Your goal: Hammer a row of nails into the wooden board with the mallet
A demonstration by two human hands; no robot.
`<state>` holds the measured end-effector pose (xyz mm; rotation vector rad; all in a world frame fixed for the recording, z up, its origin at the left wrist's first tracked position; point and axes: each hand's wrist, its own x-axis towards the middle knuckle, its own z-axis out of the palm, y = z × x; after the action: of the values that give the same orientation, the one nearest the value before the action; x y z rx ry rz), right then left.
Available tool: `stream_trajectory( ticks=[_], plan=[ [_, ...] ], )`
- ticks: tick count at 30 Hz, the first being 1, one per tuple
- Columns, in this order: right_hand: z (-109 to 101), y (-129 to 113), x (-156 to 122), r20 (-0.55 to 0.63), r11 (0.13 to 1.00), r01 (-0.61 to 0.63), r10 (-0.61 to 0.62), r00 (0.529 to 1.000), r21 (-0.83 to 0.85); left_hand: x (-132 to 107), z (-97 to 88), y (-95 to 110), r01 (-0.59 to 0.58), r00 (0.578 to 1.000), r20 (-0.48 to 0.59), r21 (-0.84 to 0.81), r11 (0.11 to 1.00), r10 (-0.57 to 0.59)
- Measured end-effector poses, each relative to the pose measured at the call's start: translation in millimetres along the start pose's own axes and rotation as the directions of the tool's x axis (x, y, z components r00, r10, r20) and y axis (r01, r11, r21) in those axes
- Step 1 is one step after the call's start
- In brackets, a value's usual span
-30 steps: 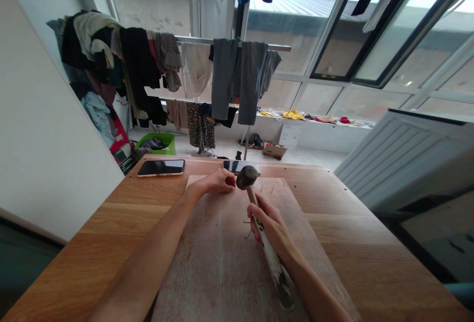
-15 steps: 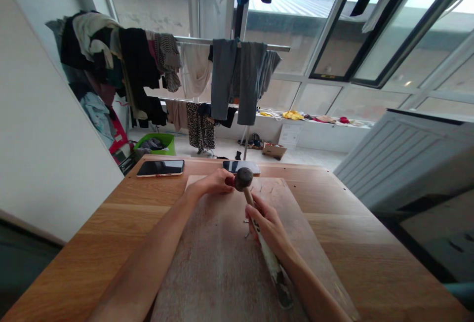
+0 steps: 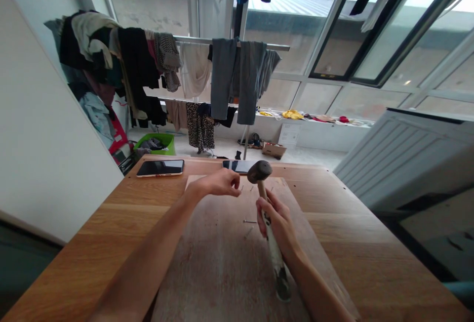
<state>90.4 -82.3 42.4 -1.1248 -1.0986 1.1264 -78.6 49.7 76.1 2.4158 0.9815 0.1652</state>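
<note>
My left hand (image 3: 223,182) is closed at the far part of a worn wooden board (image 3: 218,258), thumb and index finger pinched at a thin nail (image 3: 242,188). Their exact contact with it is hard to make out. My right hand (image 3: 274,214) grips a hammer (image 3: 273,248) by its pale, worn handle. The dark hammer head (image 3: 259,171) is raised just right of my left fingertips. Another nail (image 3: 252,188) stands upright in the board beside the first. Two loose nails (image 3: 249,221) lie on the board left of my right hand.
The board lies on a wooden table (image 3: 118,233). A phone (image 3: 160,167) rests at the table's far left, and another phone (image 3: 237,166) lies beyond the board, partly behind the hammer. Past the table are a drying rack (image 3: 274,47) with clothes and a green basin (image 3: 169,145).
The hammer and my right hand have moved right, and the head has come away from my left fingers. My left hand has shifted slightly right. The loose nails show more fully.
</note>
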Motion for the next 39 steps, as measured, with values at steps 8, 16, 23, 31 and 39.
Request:
stream_trajectory(
  ticks=[8, 16, 23, 31, 39],
  plan=[
    [-7, -4, 0, -0.114, 1.0, -0.003, 0.0, 0.993, -0.028, 1, 36.3, 53, -0.195, 0.957, 0.241, 0.112, 0.974, 0.164],
    [-5, -4, -2, -0.086, 0.999, -0.044, 0.044, 0.995, 0.008, -3, 24.4, 49, -0.085, 0.978, 0.205, 0.207, 0.975, 0.042],
    [-5, 1, 0, -0.064, 0.999, -0.022, 0.025, 0.998, 0.044, -11, -17.1, 1, 0.14, 0.989, 0.014, 0.177, 0.974, -0.145],
    [-5, 5, 0, -0.046, 0.999, -0.021, 0.023, 0.999, 0.03, -1, -0.5, -32, 0.174, 0.983, 0.027, 0.176, 0.969, -0.182],
    [-5, 4, -1, -0.039, 1.0, -0.016, 0.017, 0.999, 0.017, -2, -2.0, -40, 0.19, 0.981, -0.001, 0.154, 0.97, -0.193]
  ],
)
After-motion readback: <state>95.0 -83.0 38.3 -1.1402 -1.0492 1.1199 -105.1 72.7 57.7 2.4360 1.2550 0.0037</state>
